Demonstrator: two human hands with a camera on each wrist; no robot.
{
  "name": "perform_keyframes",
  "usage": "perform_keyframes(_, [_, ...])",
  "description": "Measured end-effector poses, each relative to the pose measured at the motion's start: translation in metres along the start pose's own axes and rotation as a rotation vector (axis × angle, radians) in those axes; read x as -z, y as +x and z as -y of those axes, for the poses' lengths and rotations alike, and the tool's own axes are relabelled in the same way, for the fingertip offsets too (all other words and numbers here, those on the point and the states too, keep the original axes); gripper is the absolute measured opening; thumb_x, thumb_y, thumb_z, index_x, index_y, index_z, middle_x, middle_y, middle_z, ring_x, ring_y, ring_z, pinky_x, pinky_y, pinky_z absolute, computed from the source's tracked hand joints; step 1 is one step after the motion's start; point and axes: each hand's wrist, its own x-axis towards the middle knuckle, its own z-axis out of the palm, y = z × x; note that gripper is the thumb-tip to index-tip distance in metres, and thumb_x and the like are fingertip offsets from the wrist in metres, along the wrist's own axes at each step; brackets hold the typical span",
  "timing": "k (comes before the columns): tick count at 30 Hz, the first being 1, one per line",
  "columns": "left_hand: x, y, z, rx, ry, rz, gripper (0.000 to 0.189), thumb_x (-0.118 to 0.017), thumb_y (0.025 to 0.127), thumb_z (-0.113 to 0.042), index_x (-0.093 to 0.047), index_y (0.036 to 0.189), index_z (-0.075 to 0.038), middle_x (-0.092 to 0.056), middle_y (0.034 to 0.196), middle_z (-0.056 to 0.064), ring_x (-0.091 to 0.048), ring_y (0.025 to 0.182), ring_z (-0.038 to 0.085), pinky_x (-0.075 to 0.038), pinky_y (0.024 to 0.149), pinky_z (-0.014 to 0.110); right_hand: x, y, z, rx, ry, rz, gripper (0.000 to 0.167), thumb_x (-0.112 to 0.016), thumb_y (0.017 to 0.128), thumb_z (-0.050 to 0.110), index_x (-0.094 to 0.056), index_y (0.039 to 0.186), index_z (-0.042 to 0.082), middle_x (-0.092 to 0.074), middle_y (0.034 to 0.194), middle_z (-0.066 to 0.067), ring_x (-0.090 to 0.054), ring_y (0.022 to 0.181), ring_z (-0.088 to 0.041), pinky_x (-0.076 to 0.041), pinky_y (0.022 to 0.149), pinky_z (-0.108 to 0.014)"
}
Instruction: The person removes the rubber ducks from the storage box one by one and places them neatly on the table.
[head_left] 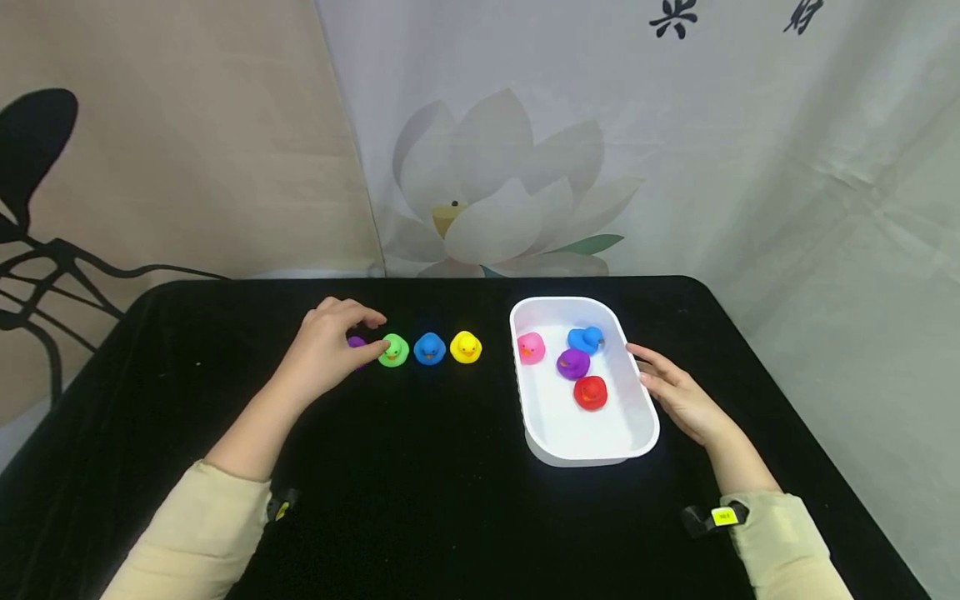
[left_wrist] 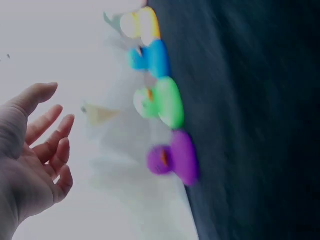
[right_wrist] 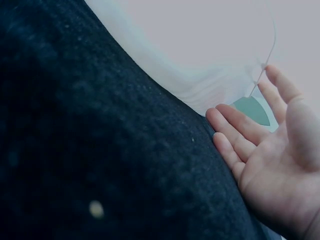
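My left hand (head_left: 327, 342) hovers by the left end of a row of rubber ducks, thumb and fingers apart and nothing between them. Nearest to it are a purple duck (left_wrist: 185, 159), partly hidden behind the hand in the head view, and a green duck (head_left: 393, 351). A blue duck (head_left: 430, 349) and a yellow duck (head_left: 466, 347) continue the row rightward. Beside the right wall of a white tray (head_left: 588, 442) is my right hand (head_left: 682, 398), its fingertips at the rim. Inside the tray lie pink (head_left: 531, 348), blue (head_left: 585, 339), purple (head_left: 573, 364) and red (head_left: 591, 392) ducks.
A black cloth (head_left: 420, 500) covers the table. Behind its far edge hangs a pale curtain (head_left: 750, 167) printed with a lotus flower. Dark wrist bands (head_left: 716, 517) sit at the sleeve cuffs.
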Motion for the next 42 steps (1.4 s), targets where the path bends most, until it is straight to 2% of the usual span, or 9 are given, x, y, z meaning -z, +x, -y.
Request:
perform_keyframes(6, [-0.012,0.004,-0.037,-0.067,-0.09,0.043,0.029,-0.077,0.082,-0.022,-0.068,0.108,-0.013,-0.063,0.103,-0.002,-0.048,0.099,0.02,-0.038,0.084,0.042,0.0,0.001,0.0,-0.009,0.003,-0.004,0.051,-0.045,0.102,0.018,-0.029,0.148,0.006,-0.035,0.142,-0.027,-0.052,0.116,-0.01,-0.043,0.094,-0.032])
perform_keyframes(11, [-0.026,0.007,-0.066,-0.154,-0.146,0.075,0.029,-0.078,0.082,-0.025,-0.068,0.107,-0.015,-0.063,0.104,-0.006,-0.048,0.102,0.016,-0.041,0.085,0.041,-0.001,0.001,0.001,-0.018,0.002,-0.007,0.051,-0.045,0.102,0.019,-0.029,0.148,0.006,-0.035,0.143,-0.028,-0.052,0.116,-0.011,-0.042,0.095,-0.036])
perform_keyframes(15, [-0.039,0.009,-0.084,-0.241,-0.19,0.094,0.03,-0.079,0.081,-0.025,-0.069,0.107,-0.014,-0.064,0.105,-0.007,-0.048,0.103,0.013,-0.039,0.086,0.041,-0.001,0.0,0.002,-0.019,-0.006,-0.012,0.052,-0.046,0.101,0.02,-0.029,0.149,0.007,-0.035,0.144,-0.027,-0.052,0.116,-0.011,-0.039,0.096,-0.042])
perform_keyframes(20, [-0.057,0.013,-0.103,-0.309,-0.223,0.116,0.033,-0.081,0.078,-0.022,-0.07,0.107,-0.012,-0.065,0.103,-0.007,-0.049,0.099,0.012,-0.04,0.083,0.036,-0.001,-0.001,0.002,-0.012,-0.006,-0.009,0.052,-0.045,0.101,0.02,-0.029,0.149,0.006,-0.035,0.143,-0.027,-0.052,0.116,-0.011,-0.04,0.096,-0.038])
perform_keyframes(28, [-0.08,0.02,-0.136,-0.301,-0.252,0.2,0.035,-0.081,0.078,-0.025,-0.07,0.11,-0.015,-0.065,0.104,-0.007,-0.046,0.099,0.009,-0.047,0.08,0.031,-0.002,-0.001,0.001,0.01,0.0,-0.006,0.051,-0.045,0.102,0.018,-0.03,0.148,0.006,-0.036,0.141,-0.028,-0.053,0.115,-0.012,-0.043,0.093,-0.031])
perform_keyframes(31, [-0.089,0.024,-0.144,-0.293,-0.276,0.244,0.035,-0.08,0.079,-0.025,-0.07,0.111,-0.015,-0.065,0.105,-0.007,-0.047,0.102,0.009,-0.045,0.085,0.032,-0.002,-0.001,0.0,0.01,0.001,-0.008,0.05,-0.045,0.102,0.017,-0.03,0.148,0.006,-0.036,0.141,-0.028,-0.053,0.115,-0.012,-0.044,0.093,-0.031])
perform_keyframes(36, [-0.104,0.033,-0.149,-0.287,-0.315,0.309,0.039,-0.08,0.079,-0.023,-0.068,0.115,-0.014,-0.066,0.114,-0.006,-0.051,0.109,0.013,-0.044,0.09,0.03,-0.001,-0.001,0.0,0.008,-0.006,-0.007,0.05,-0.045,0.102,0.018,-0.03,0.148,0.007,-0.036,0.142,-0.028,-0.053,0.115,-0.012,-0.041,0.095,-0.037])
perform_keyframes(40, [-0.119,0.04,-0.148,-0.273,-0.336,0.353,0.041,-0.08,0.078,-0.022,-0.067,0.117,-0.014,-0.065,0.116,-0.005,-0.052,0.106,0.013,-0.048,0.082,0.022,-0.001,-0.001,0.0,0.011,-0.002,-0.002,0.05,-0.044,0.102,0.018,-0.03,0.149,0.007,-0.036,0.142,-0.028,-0.054,0.115,-0.012,-0.042,0.095,-0.036])
perform_keyframes(42, [-0.125,0.044,-0.148,-0.268,-0.337,0.377,0.043,-0.08,0.078,-0.021,-0.067,0.118,-0.013,-0.065,0.116,-0.005,-0.053,0.105,0.013,-0.048,0.082,0.022,-0.001,-0.001,0.0,0.015,0.003,0.0,0.05,-0.044,0.102,0.018,-0.03,0.148,0.006,-0.035,0.142,-0.029,-0.054,0.114,-0.012,-0.043,0.093,-0.033])
